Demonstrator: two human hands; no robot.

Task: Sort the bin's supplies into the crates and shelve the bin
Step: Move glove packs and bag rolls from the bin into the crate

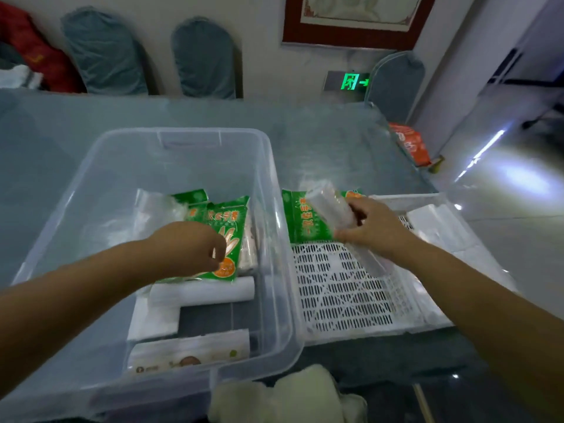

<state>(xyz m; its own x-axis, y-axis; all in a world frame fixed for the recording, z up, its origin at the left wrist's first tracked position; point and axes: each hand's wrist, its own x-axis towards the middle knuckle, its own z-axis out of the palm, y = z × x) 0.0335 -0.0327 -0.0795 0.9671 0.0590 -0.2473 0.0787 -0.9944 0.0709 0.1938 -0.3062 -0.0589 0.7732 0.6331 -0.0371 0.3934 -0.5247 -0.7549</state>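
Note:
A clear plastic bin (91, 190) stands on the table at the left. In it lie green glove packets (235, 221), a white roll (207, 291), white folded packs (152, 322) and a printed packet (189, 352). My left hand (195, 248) reaches into the bin and pinches the edge of the top green packet. To the right sits a white perforated crate (345, 294) with one green packet (302, 218) at its far end. My right hand (375, 227) holds a clear wrapped stack (329, 209) over that crate.
White flat packs (436, 224) lie at the crate's right side. An orange package (409, 141) sits near the table's far right edge. Blue chair backs (103, 53) line the far side. A pale cloth (290, 395) lies at the near edge. Glossy floor is on the right.

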